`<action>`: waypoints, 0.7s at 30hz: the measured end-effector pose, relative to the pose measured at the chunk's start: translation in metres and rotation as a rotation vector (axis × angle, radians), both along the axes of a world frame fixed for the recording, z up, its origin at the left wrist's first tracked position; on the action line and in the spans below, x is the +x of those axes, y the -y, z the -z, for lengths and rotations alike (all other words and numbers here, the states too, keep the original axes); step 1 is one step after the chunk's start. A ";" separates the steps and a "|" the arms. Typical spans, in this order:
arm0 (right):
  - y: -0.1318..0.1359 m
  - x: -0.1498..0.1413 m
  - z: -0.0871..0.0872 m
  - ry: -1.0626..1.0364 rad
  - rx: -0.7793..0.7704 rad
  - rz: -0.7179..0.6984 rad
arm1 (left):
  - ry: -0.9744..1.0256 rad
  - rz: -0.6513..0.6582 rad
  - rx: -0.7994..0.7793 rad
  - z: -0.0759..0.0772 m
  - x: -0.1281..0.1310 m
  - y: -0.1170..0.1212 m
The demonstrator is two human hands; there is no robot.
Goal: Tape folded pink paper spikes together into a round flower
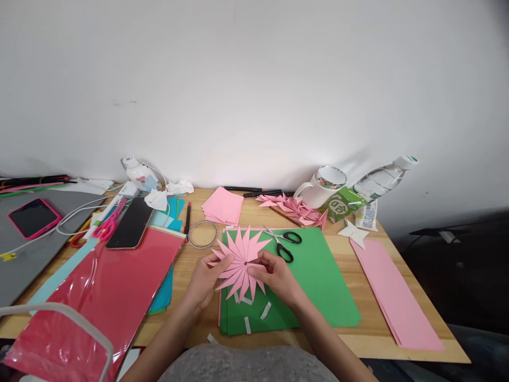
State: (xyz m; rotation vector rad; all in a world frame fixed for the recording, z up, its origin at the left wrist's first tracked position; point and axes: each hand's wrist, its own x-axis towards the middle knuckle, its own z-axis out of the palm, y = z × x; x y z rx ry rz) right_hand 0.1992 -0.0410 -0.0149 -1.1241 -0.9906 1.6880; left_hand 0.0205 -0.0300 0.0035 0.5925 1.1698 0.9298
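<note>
A pink folded-paper star (241, 249) with many long points is held up between both hands, over the left part of a stack of green paper (318, 286). My left hand (207, 278) is closed on its left side, thumb on top. On the right, my right hand (274, 273) pinches the star close to its centre. Black-handled scissors (287, 249) lie partly open on the green paper, just beyond my right hand. Small white paper strips (247, 324) are scattered below the star.
Behind are a roll of tape (202, 222), pink paper squares (225, 204), folded pink pieces (298, 208) and a white mug (318, 192). A water bottle (385, 178) leans at the right, above pink sheets (393, 292). Leftward lie a black phone (130, 224) and a red paper pack (99, 286).
</note>
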 end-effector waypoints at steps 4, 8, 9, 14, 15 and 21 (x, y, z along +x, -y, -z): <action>0.000 0.003 -0.001 0.004 -0.052 -0.047 | -0.016 0.023 -0.005 -0.004 0.008 0.000; -0.001 0.006 0.004 -0.027 -0.138 0.083 | -0.017 0.078 -0.026 -0.010 0.009 -0.003; -0.001 0.005 0.005 -0.045 -0.143 0.127 | -0.003 0.084 -0.022 -0.011 0.009 -0.004; 0.000 -0.009 0.002 -0.145 -0.163 0.299 | 0.128 0.073 0.037 -0.013 0.006 -0.005; 0.000 -0.013 0.001 -0.185 -0.172 0.345 | 0.147 0.077 0.048 -0.012 0.006 -0.004; 0.004 -0.031 -0.006 -0.411 -0.138 0.543 | 0.090 0.034 0.047 -0.009 0.017 0.008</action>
